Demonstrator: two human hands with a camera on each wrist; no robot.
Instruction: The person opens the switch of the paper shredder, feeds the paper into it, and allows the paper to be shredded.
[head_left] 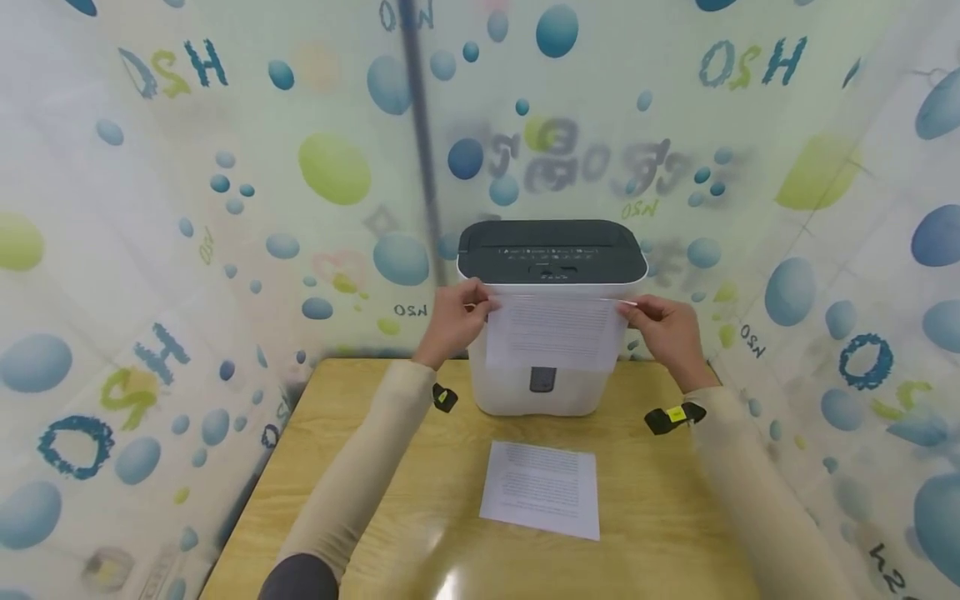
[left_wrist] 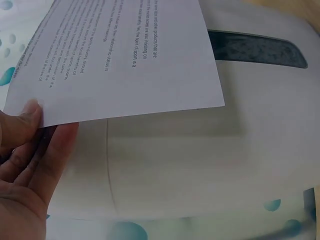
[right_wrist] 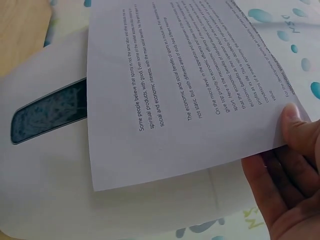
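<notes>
Two hands, the left hand point(head_left: 456, 318) and the right hand point(head_left: 670, 333), each pinch an upper corner of one printed sheet point(head_left: 551, 335) between thumb and fingers; it lies directly between them, neither hand nearer, its upper edge running left to right; foreshortened as it is, I cannot tell which side is longer; I judge that what counts is how that edge, near and roughly parallel to the front of the dark top point(head_left: 555, 250), lines up with it; behind the sheet stands the white machine point(head_left: 581, 396), its dark window point(head_left: 542, 381) at the sheet's lower edge; nearer the person, a loose page point(head_left: 540, 492) lies flat on the bench point(head_left: 405, 508); a patterned curtain point(head_left: 337, 250) rises behind.
</notes>
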